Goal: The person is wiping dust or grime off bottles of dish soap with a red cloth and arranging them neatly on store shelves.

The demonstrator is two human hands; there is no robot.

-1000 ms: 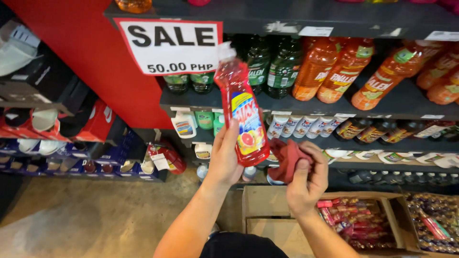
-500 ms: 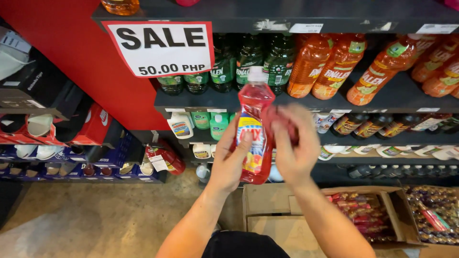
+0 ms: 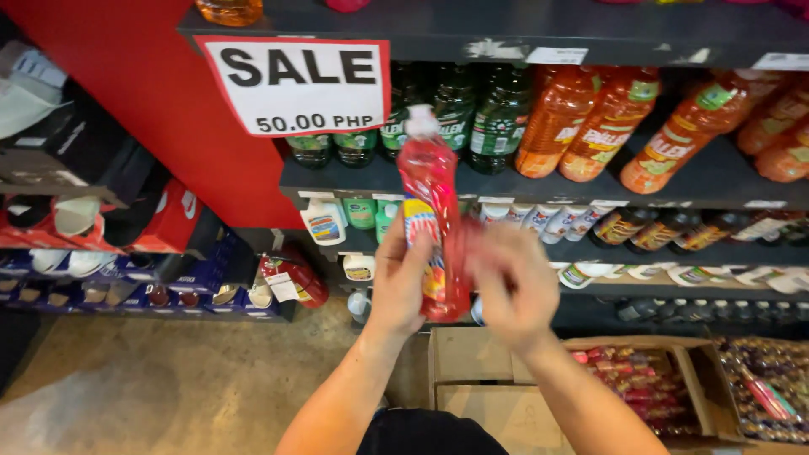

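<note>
Store aisle, dark shelving w/ a red panel at left. Top visible shelf: row of dark green bottles in the middle, orange bottles to their right, some tilted. A white sale sign hangs off the shelf edge above, covering part of the green row. Next shelf down: small white spray bottles, green ones beside them, then rows of small dark bottles running right. Left of the panel: boxes & packs on low racks, too blurred to tell what. On the floor below, open cardboard boxes w/ red packets inside, just under the forearms. Red dish-soap bottle w/ white cap is held upright in front of the shelves, cap level w/ the green bottles, nothing between it & camera. Left hand wraps the bottle's lower half from the left, fingers curled round, thumb toward camera, firm grip. Right hand is just right of the bottle at the same height, fingers bent & blurred; a bit of red shows at its fingertips against the bottle, can't tell if it's a cloth or if the hand grips anything. Both forearms rise from bottom centre.
</note>
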